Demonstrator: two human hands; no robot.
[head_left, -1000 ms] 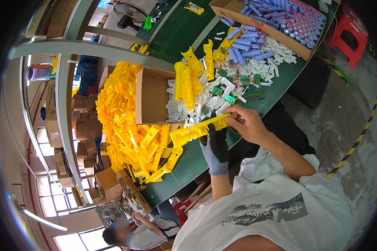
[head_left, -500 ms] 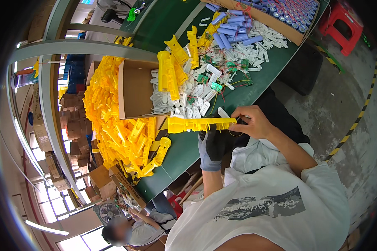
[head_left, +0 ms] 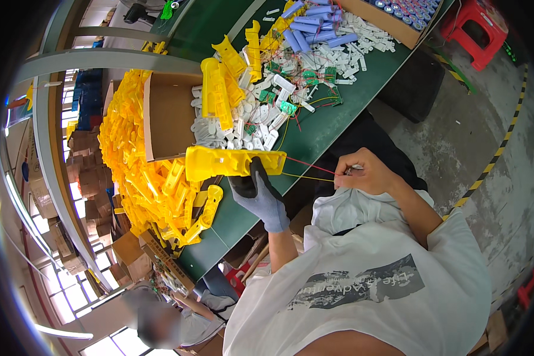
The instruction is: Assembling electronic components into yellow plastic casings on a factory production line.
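Note:
My left hand (head_left: 260,194), in a grey and black glove, grips a long yellow plastic housing half (head_left: 234,161) from below, its open ribbed side partly showing. A red wire (head_left: 310,165) and a yellow wire (head_left: 305,177) run from the housing's right end to my bare right hand (head_left: 366,172). The right fingers are pinched together on the wires, in front of my shirt. A small pale bit shows between those fingers, too small to name. On the green table beyond lie white plastic pieces (head_left: 261,115), green circuit boards (head_left: 288,107) and more yellow housings (head_left: 216,92).
A cardboard box (head_left: 173,118) lies on its side by a big heap of yellow housings (head_left: 127,148). Purple cylindrical cells (head_left: 307,26) lie loose, others fill a carton (head_left: 391,29). A red stool (head_left: 476,32) stands right; another person (head_left: 199,317) sits lower left.
My left hand has moved left with the yellow housing and tilted it. My right hand has come away from the housing's end, drawing the red and yellow wires taut. The view has shifted slightly.

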